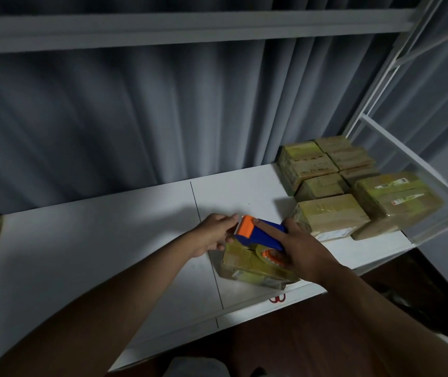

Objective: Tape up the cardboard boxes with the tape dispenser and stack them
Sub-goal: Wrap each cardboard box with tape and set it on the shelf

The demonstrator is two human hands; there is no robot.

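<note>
Blue tape dispenser (263, 235) held in right grip (303, 254); left grip (214, 232), fingers loose, nears its blade, risking a cut over the box (247, 265).

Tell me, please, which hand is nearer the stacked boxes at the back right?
Right. The right hand grips the tape dispenser beside the stacked boxes; the left hand lies farther left.

Dim, bluish picture. The white table (81, 240) is the brightest surface, with soft shadows of the arms falling across its middle. The curtain (136, 118) is smeared with blur, and straight edges bow toward the corners, wide-angle fashion.
</note>
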